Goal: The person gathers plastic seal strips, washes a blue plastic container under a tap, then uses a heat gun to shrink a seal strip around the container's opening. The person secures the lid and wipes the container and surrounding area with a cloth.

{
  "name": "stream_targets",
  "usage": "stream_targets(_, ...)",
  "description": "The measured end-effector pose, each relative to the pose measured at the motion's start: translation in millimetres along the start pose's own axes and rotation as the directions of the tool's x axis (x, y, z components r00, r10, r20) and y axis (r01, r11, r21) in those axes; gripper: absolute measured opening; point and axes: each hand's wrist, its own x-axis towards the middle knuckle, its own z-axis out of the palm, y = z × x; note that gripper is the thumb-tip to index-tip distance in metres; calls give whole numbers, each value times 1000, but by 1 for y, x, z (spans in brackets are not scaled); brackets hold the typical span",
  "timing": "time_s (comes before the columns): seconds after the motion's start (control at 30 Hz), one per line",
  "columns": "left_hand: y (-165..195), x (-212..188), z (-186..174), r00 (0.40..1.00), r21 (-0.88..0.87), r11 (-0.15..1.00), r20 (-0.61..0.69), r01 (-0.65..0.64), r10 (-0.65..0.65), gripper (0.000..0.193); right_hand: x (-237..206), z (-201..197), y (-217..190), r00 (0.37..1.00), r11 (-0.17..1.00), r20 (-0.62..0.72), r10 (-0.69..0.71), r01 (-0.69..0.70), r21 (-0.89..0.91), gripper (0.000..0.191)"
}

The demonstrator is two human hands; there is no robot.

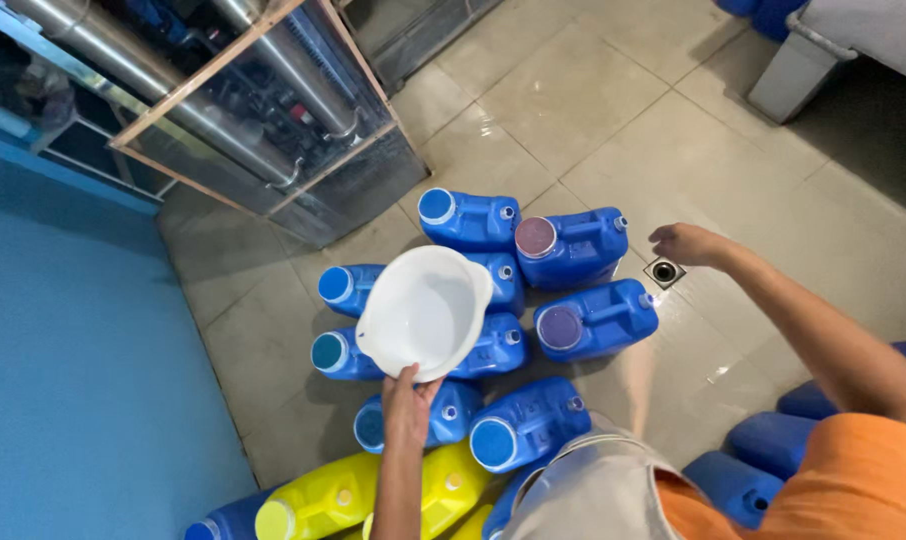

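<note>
1. Two hands are in view: the left hand [407, 400] grips the near rim of a white funnel [425, 312], thumb over the edge, and holds it tilted above the jugs.
2. Right hand [685, 243] is stretched out over the tiled floor [593, 110], fingers loosely curled and holding nothing, just above and beside a small square floor drain [664, 271].
3. Under and around the funnel stands a cluster of blue jugs [470, 219] on the floor, packed side by side and touching.
4. Most of the blue jugs have round blue caps; two on the right, one [571, 246] and another [595, 320], show dull purplish round tops instead.
5. One blue jug [528, 423] stands nearest the person's body, just right of the left forearm.
6. Yellow jugs [323, 498] stand at the bottom edge, left of and under the left arm.
7. More blue jugs [763, 445] sit at the lower right, partly hidden by the orange sleeve [858, 480].
8. Beyond the cluster, at upper left, a wood-framed glass case [273, 110] holds steel cylinders, next to a blue wall [73, 350].
9. Wet patches shine on the tiles near the drain.
</note>
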Motion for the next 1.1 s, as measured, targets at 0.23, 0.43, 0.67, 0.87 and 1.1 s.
stream_targets(0.23,-30,46,-1,989,-51,998,-141,27,-34,60,45,-8,-78,954,929,-27,-298,284,-236,38)
stream_targets(0.43,-48,113,43,997,35,999,-65,-27,29,59,145,-48,-141,884,854,156,-441,467,-230,40)
stream_targets(0.67,-39,180,101,991,91,993,-122,74,-62,58,178,-119,-58,923,918,-6,-384,382,-103,42)
stream_targets(0.87,-37,192,184,991,214,968,-22,132,-130,63,107,-193,80,986,895,-5,169,-151,420,49)
stream_targets(1.1,-62,178,286,940,281,959,319,26,-119,56,-18,-251,190,870,896,-463,169,60,440,37)
